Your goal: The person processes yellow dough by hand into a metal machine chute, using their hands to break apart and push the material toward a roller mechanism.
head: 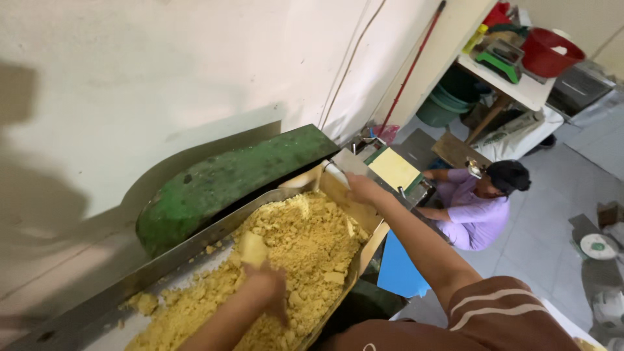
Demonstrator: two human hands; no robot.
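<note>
A metal tray (195,244) on a machine holds a heap of crumbly yellow dough (305,240). My left hand (268,286) is in the heap, its fingers closed around a pale yellow lump of dough (253,249). My right hand (361,188) reaches to the tray's far end and rests on its rim, next to a small white piece (335,172). Whether it grips that piece is not clear. A flat yellow sheet of dough (392,169) lies just beyond the tray.
A green machine cover (227,179) runs along the tray by the white wall. Another person in a purple top (478,211) crouches at the sheet end. Behind them are a shelf with a red basin (549,52), a green scale (497,60) and green buckets (442,107).
</note>
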